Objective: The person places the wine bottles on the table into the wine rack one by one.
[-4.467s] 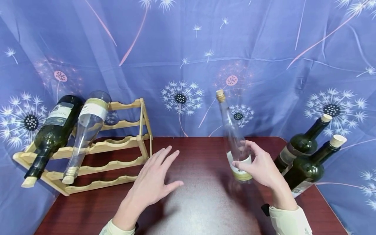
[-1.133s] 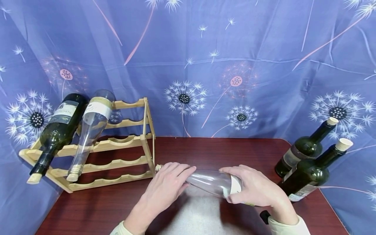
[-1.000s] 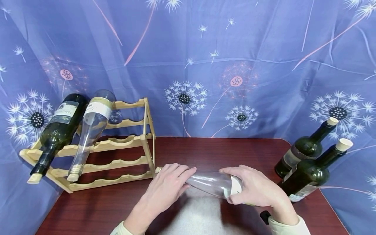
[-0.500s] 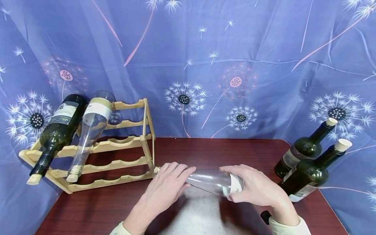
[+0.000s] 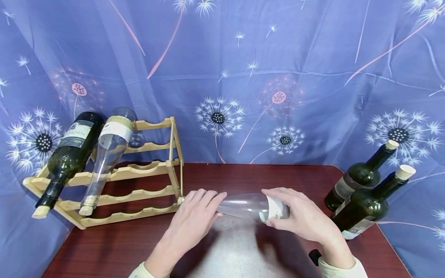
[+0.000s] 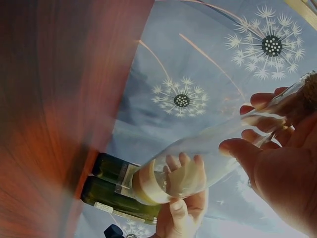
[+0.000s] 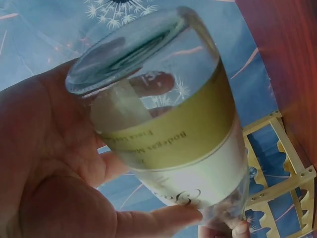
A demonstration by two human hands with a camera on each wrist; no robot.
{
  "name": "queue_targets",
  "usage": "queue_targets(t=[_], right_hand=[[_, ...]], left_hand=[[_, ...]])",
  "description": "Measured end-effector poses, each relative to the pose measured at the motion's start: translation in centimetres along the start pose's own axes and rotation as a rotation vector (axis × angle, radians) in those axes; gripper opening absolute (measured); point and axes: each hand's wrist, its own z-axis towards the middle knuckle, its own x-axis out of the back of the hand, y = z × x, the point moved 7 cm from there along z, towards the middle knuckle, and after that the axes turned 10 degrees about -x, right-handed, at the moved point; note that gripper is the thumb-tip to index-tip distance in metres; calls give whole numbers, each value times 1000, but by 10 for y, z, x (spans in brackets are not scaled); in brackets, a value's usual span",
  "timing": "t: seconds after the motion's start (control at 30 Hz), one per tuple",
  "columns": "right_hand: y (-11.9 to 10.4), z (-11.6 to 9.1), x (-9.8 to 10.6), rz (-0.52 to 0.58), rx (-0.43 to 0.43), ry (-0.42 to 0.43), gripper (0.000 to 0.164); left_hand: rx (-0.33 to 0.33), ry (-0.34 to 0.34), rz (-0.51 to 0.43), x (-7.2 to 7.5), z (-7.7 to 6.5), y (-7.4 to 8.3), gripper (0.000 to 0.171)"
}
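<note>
Both hands hold a clear glass wine bottle (image 5: 241, 205) sideways above the table, its corked neck toward the left. My left hand (image 5: 196, 220) curls over the neck and hides most of it; in the left wrist view the fingers wrap round the glass just below the cork (image 6: 310, 91). Around the label end, my right hand (image 5: 304, 216) grips with thumb and fingers spread to either side. The right wrist view shows the bottle's base near the palm and a white and olive-gold label (image 7: 183, 144).
A wooden wine rack (image 5: 146, 171) stands at the left, bearing a dark green bottle (image 5: 66, 162) and a clear bottle (image 5: 107, 154), both neck-down toward the front. Two corked green bottles (image 5: 365, 173) stand at the table's right edge. A patterned blue cloth (image 5: 222, 50) hangs behind.
Earlier the right hand alone held the bottle nearly upright and the left hand was empty. Since then the bottle was laid sideways into both hands; over the last half second it rises slightly and its label turns.
</note>
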Motion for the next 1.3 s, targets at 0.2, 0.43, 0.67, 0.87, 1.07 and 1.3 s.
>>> queue_targets(t=[0.2, 0.43, 0.67, 0.87, 1.07, 1.3], right_hand=[[-1, 2, 9, -31, 32, 79, 70], [8, 2, 21, -45, -59, 160, 92], [16, 3, 29, -22, -132, 211, 110], [21, 1, 34, 16, -205, 218, 121], [23, 1, 36, 35, -250, 208, 126], [24, 0, 33, 38, -242, 208, 124]], left_hand=[[23, 36, 23, 3, -1, -5, 55], [70, 58, 74, 12, -2, -13, 52], [91, 86, 76, 17, -3, -17, 51], [116, 95, 77, 22, -4, -21, 52], [135, 149, 65, 32, -4, -24, 54], [157, 194, 61, 42, -6, -30, 54]])
